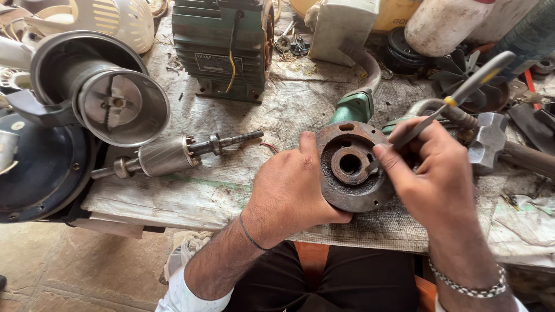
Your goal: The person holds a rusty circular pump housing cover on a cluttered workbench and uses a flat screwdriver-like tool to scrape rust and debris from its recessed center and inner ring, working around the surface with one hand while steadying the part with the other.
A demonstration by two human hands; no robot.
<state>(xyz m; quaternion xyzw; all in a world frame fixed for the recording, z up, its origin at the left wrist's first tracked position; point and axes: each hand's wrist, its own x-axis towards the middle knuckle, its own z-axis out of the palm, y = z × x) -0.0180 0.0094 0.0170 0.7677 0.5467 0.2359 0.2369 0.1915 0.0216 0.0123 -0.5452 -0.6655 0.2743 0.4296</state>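
My left hand [289,190] grips the left rim of a rusty round pump casing [350,193] and holds it tilted up at the front edge of the bench. My right hand [430,173] holds a screwdriver [462,92] with a translucent grey handle. Its metal tip rests inside the casing, beside the rusty ring around the centre hole [349,164]. A green pump body with a curved pipe [354,105] lies just behind the casing.
A steel rotor shaft [173,155] lies on the sackcloth-covered bench [191,190] to the left. Behind stand a green motor housing [222,46], a grey cylindrical housing [98,86] and white containers. A hammer head [488,138] lies at right. A black fan [462,72] sits behind it.
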